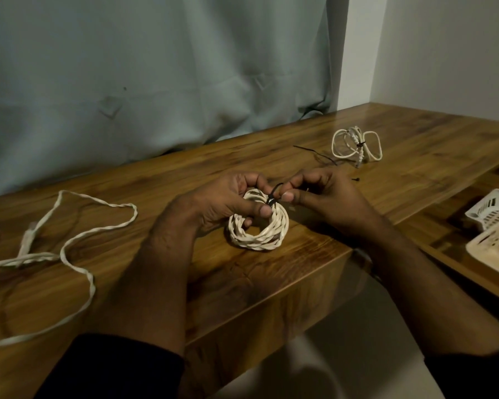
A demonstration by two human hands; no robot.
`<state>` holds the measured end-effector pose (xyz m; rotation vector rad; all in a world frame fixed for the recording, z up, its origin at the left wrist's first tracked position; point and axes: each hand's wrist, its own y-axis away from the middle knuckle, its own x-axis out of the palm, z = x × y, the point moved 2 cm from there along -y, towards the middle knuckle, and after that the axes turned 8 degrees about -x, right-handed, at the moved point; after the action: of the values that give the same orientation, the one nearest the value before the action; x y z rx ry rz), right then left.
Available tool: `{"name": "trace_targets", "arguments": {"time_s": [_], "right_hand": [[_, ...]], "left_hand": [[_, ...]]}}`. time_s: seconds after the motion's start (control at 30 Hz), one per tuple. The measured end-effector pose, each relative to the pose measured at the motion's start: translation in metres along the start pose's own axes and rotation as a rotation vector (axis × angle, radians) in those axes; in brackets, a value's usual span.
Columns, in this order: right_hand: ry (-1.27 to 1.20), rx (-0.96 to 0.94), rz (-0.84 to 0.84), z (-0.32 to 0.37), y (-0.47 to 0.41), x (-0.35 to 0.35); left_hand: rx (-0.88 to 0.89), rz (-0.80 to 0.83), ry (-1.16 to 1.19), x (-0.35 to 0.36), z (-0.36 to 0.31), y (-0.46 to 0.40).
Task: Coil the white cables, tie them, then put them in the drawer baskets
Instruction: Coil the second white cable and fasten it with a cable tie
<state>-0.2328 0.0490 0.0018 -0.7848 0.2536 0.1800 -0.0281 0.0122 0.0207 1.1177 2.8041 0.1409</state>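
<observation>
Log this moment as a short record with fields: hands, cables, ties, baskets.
left hand: grips the coil, thumb on its top
right hand: pinches the black tie at the coil's top
coil: white twisted cable, on the table, not yet in a basket
tied bundle: far right on the table, black tie round its middle
loose cable: uncoiled, on the left
spare tie: flat beside the tied bundle
baskets: two, white, in the drawer on the right; contents not visible
</observation>
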Motion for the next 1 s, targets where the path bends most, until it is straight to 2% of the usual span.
{"name": "trace_targets", "arguments": {"time_s": [0.1,0.4,0.7,1.0], "right_hand": [[0.081,-0.052,-0.025,0.004,0.0,0.0],[0.546,-0.226,0.008,0.012,0.002,0.007],[0.656,-0.308,0.021,0.013,0.005,0.008],[0.664,-0.306,0.047,0.015,0.005,0.007]], "left_hand": [[0.01,-0.052,-0.005,-0.004,0.001,-0.003],[0.05,-0.163,-0.008,-0.009,0.002,-0.005],[0.086,-0.211,-0.061,-0.01,0.002,-0.005],[0.103,-0.179,-0.106,-0.009,0.001,-0.006]]}}
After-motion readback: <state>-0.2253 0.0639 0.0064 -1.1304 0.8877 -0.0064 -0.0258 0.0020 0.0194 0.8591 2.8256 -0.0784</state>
